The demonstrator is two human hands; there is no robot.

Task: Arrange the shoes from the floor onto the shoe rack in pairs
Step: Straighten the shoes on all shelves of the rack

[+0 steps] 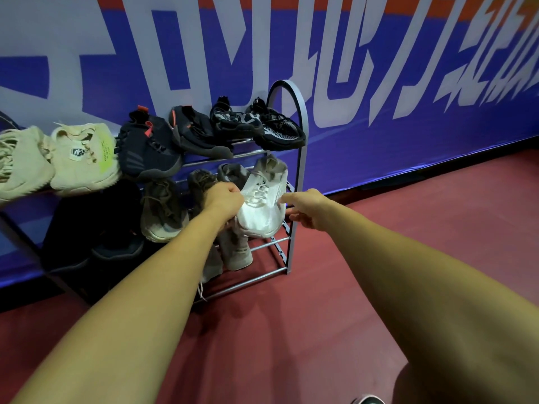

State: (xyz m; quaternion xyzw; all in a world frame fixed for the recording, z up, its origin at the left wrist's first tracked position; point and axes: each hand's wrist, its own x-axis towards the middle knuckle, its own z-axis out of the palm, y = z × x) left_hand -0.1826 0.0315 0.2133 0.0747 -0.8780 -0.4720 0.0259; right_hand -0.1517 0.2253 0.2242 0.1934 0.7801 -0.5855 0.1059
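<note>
A white lace-up sneaker (262,208) lies on the middle shelf of the grey metal shoe rack (294,182), at its right end. My left hand (223,201) is closed on the sneaker's left side near the laces. My right hand (306,208) touches its right edge with loosely curled fingers. A second pale shoe (233,172) lies partly hidden behind my left hand. The top shelf carries a cream pair (84,158), a dark pair with red tabs (151,147) and a black mesh pair (262,126).
Brown-grey shoes (163,208) and black shoes (96,228) share the middle shelf to the left. Pale shoes (236,252) stand on the bottom shelf. A blue banner wall (379,83) runs behind the rack. Red floor (291,330) spreads in front and to the right.
</note>
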